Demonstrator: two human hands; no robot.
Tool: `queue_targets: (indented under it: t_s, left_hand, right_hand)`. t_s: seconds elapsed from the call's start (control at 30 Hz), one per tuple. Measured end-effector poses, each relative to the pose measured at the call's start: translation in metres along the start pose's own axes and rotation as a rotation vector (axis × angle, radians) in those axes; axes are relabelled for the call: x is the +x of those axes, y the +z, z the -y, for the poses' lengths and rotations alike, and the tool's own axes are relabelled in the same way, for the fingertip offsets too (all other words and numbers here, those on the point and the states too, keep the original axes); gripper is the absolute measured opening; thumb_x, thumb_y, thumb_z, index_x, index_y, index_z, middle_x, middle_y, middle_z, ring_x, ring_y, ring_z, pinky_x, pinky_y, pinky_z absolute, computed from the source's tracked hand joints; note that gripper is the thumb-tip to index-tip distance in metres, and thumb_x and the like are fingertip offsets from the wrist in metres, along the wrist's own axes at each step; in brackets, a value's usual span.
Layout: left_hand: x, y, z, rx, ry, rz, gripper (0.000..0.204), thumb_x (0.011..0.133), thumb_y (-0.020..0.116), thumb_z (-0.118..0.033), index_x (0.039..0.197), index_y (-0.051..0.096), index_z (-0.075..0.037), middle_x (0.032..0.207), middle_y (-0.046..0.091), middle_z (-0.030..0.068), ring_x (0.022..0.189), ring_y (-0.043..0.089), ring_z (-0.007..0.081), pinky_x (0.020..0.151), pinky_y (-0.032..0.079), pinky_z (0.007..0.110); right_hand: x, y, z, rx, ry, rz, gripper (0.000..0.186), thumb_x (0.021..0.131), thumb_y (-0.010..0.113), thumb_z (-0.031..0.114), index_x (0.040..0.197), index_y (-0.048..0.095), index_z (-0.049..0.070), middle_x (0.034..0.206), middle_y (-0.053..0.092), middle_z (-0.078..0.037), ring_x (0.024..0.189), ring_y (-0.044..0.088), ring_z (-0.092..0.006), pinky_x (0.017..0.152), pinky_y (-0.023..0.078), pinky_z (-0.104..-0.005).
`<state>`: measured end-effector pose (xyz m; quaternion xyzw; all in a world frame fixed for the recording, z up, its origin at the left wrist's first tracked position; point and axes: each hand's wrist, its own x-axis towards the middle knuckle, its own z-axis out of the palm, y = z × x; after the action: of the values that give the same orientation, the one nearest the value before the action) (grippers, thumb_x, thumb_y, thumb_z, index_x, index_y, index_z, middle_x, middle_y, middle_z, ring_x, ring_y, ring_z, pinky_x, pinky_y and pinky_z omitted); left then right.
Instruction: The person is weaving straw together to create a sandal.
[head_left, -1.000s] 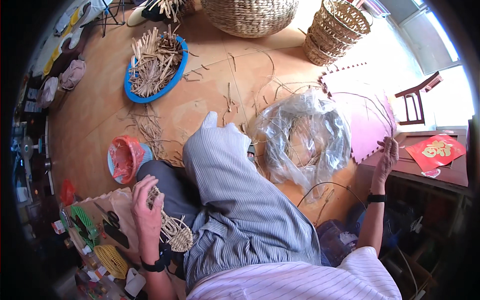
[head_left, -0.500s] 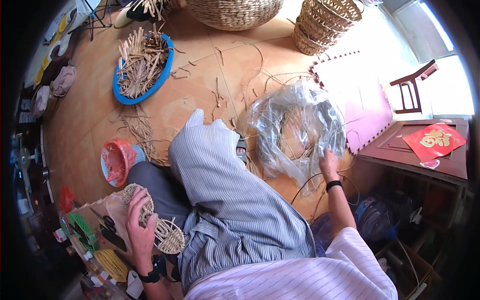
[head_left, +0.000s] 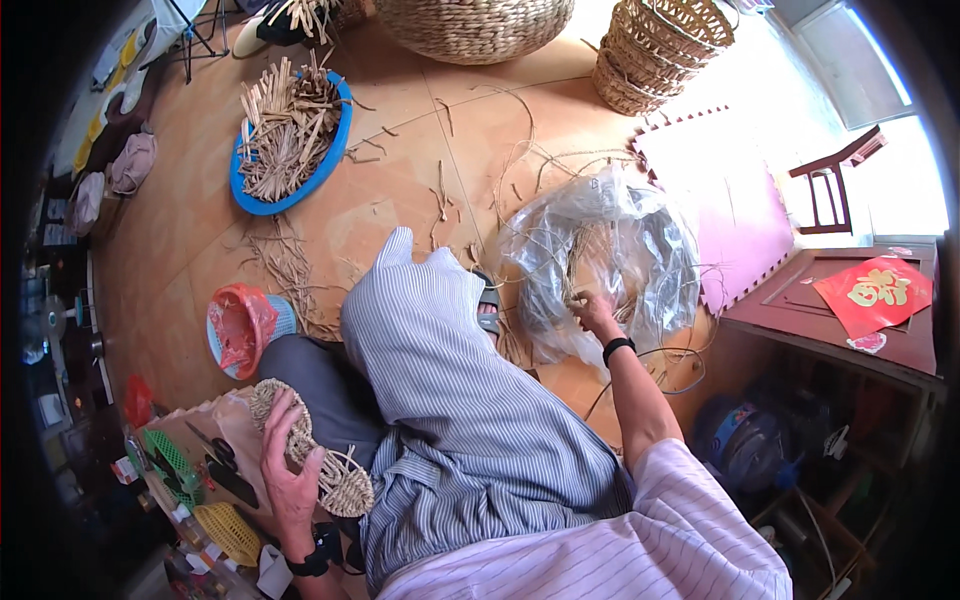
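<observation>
My left hand point(head_left: 288, 470) is closed around a woven straw shoe sole point(head_left: 346, 487) beside my left thigh. Its two rounded ends show past my fingers, and loops of cord stand up on the nearer end. My right hand point(head_left: 597, 312) reaches into the opening of a clear plastic bag point(head_left: 555, 235) on the floor. Thin straw cord point(head_left: 590, 248) lies bundled within the bag, and my right fingers are pinched on some strands of it. A few loose strands trail out over the bag's far edge.
A blue basin point(head_left: 340, 140) of dried stalks stands at the far left. Nearer is a small bin point(head_left: 282, 314) with a red liner. Scissors point(head_left: 222, 452) lie on the table at my left. Woven baskets point(head_left: 640, 60) stand at the back; a brown cabinet point(head_left: 745, 308) is at right.
My right hand has moved left and forward, from the bag's near right edge to the cord inside its opening. My left hand keeps its hold on the sole.
</observation>
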<state>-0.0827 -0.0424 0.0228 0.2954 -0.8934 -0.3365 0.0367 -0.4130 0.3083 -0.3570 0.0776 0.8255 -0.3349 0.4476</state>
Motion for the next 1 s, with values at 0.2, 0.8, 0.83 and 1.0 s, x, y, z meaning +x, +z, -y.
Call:
queue_targets:
  t_s: [0.2,0.8,0.83,1.0]
  left_hand:
    - [0.005,0.004,-0.005,-0.016,-0.006,0.002,0.048,0.08,0.064,-0.011,0.126,0.059,0.004,0.144,0.056,0.021,0.141,0.046,0.0368,0.12,0.032,0.047]
    - [0.007,0.005,0.001,0.009,0.005,0.023,0.053,0.078,0.063,-0.01,0.129,0.058,0.004,0.146,0.054,0.0197,0.14,0.047,0.0352,0.121,0.031,0.046]
    - [0.007,0.005,0.001,0.009,0.006,0.026,0.053,0.078,0.063,-0.01,0.129,0.058,0.004,0.146,0.054,0.0197,0.14,0.047,0.0352,0.121,0.031,0.046]
    - [0.006,0.005,0.002,-0.007,-0.015,0.013,0.056,0.079,0.064,-0.012,0.133,0.056,0.003,0.147,0.053,0.0191,0.14,0.046,0.0349,0.121,0.03,0.046]
  right_hand:
    - [-0.066,-0.028,0.034,-0.064,-0.428,-0.104,0.027,0.097,0.062,0.025,0.097,0.071,0.0,0.075,0.071,-0.014,0.073,0.069,-0.0253,0.071,0.052,-0.0379]
    - [-0.115,0.052,0.036,-0.069,-0.631,0.371,0.024,0.093,0.065,0.022,0.098,0.065,-0.001,0.089,0.067,-0.019,0.083,0.066,-0.0297,0.078,0.052,-0.0399]
    - [-0.111,0.048,0.028,-0.079,-0.585,0.419,0.024,0.093,0.065,0.022,0.098,0.064,-0.001,0.087,0.066,-0.018,0.08,0.064,-0.0283,0.077,0.051,-0.0396]
    - [-0.126,0.001,0.036,0.092,-0.379,0.492,0.022,0.1,0.063,0.026,0.097,0.068,0.005,0.074,0.063,0.001,0.065,0.053,-0.0076,0.06,0.044,-0.0258]
